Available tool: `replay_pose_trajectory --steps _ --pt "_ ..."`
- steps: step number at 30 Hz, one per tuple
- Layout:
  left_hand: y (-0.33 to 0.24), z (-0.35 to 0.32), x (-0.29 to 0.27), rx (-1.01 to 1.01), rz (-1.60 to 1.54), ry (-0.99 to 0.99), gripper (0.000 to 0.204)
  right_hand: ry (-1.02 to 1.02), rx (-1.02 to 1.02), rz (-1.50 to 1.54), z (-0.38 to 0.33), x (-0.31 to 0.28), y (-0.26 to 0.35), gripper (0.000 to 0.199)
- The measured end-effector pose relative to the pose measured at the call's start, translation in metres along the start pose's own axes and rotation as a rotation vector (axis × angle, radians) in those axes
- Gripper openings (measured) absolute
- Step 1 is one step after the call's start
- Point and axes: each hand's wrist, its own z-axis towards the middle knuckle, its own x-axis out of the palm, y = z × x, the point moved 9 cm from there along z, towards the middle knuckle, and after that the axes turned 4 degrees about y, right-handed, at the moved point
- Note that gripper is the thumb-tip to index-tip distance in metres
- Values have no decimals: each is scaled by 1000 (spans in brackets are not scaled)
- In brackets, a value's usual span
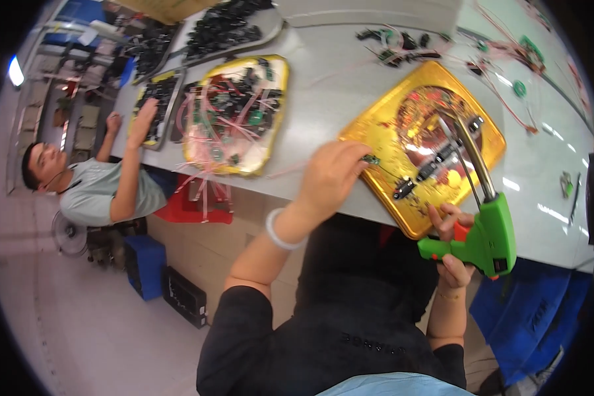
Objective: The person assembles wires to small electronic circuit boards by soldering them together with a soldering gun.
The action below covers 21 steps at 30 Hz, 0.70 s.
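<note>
- Tabletop (310,99): pale grey.
- Left hand (331,173) pinches circuit board (372,159): likely light, fragile (grip edges).
- Right hand (455,271) grasps soldering gun (493,231): probably stiff, heavier; hold handle (432,249).

Wearer's hands (332,175): two; green soldering gun (490,231): one; square gold tray (371,127): one; co-worker (109,195): one.

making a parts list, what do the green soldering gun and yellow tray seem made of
The green soldering gun has a smooth, evenly coloured body, probably moulded plastic; its barrel seems bare metal, given the silvery sheen. The yellow tray is glossy, with bright reflections: lacquered metal or plastic, I can't tell.
</note>
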Motion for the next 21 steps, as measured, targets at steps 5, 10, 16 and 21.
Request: replay_pose_trajectory --steps 5,10,16,21 --pt "29 -17 -33 -401 -667 -209 20 22 -6 -24 -7 4 -2 58" --pt "78 -19 -140 -362 -776 -499 23 8 24 -60 -6 5 -11 57" --pt "177 -16 -209 -511 -650 -376 27 -48 26 -114 -12 14 -13 56" --pt "98 -6 -193 -304 592 -478 39 11 31 -41 -12 16 -7 54"
